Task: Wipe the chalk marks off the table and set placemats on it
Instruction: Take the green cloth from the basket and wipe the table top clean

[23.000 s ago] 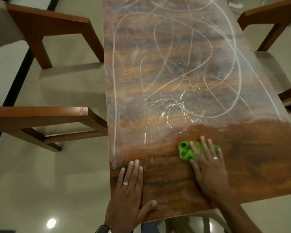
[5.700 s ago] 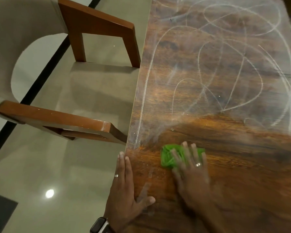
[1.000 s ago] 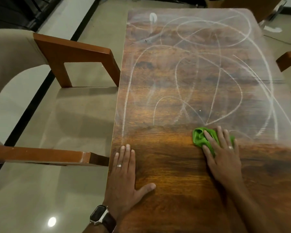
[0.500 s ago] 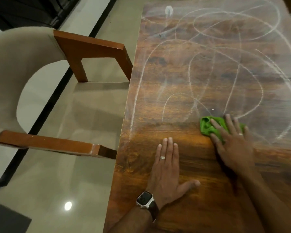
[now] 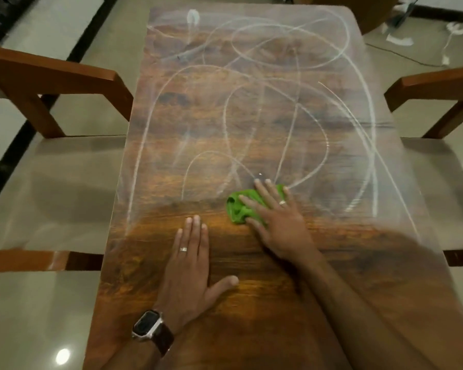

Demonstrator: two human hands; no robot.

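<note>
Hands flat: right hand presses cloth on table.

- Your left hand lies flat on the table, near edge.
- Your right hand presses the cloth just ahead (right of the left).
- Chalk marks lie beyond.
- Chairs flank both sides.

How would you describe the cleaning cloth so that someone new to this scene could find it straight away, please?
Start at the long wooden table between two chairs. Near its middle, where the wiped wood meets the chalk marks, the right hand presses flat on a crumpled cloth. It is the only bright green thing in view.
</note>
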